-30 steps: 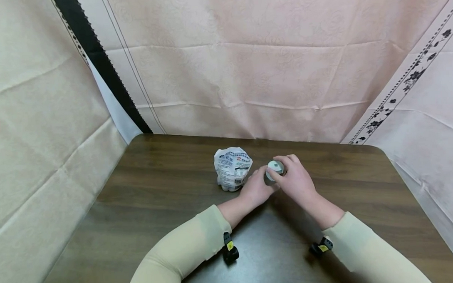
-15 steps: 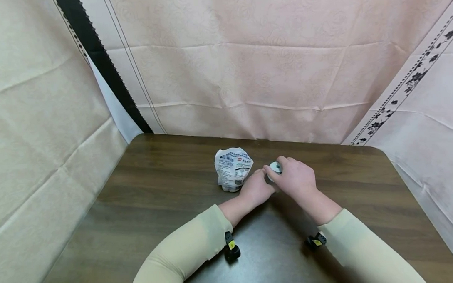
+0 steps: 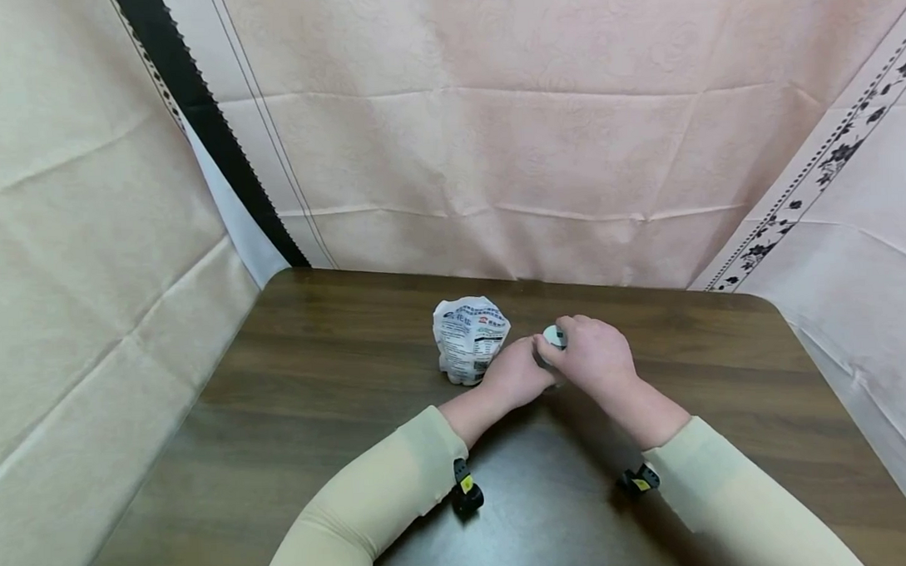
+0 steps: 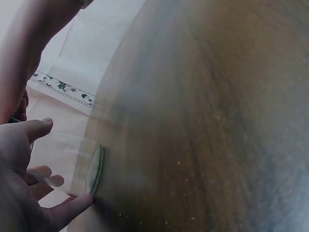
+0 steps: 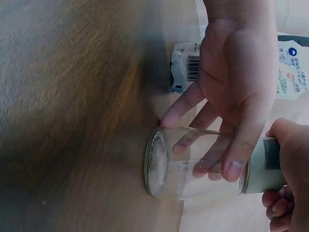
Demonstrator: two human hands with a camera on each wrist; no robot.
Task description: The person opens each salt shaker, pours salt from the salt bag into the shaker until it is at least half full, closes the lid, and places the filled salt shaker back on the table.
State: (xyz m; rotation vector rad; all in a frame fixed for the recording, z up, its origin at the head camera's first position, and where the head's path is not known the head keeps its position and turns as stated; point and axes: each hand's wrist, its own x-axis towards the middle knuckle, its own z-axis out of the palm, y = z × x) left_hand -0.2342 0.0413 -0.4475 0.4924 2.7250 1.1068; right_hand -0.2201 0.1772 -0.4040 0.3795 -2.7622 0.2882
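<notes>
A clear glass jar (image 5: 181,162) stands upright on the table, its base on the wood. Its pale green lid (image 3: 553,335) has a darker patch on the side in the right wrist view. My left hand (image 3: 519,373) is wrapped around the glass body, thumb on one side and fingers on the other. From above, my right hand (image 3: 596,353) grips the lid with curled fingers and covers much of its top. In the left wrist view the jar's thick base (image 4: 96,170) shows beside the left fingers.
A white printed bag (image 3: 470,339) stands just left of the left hand, close to its knuckles. The dark wooden table (image 3: 335,345) has rounded far corners. Pale cloth (image 3: 494,165) hangs behind it and along both sides.
My right hand has turned on the lid, its fingers drawing in and hiding more of the top. Over the last half second little differs. The left hand keeps its hold on the jar.
</notes>
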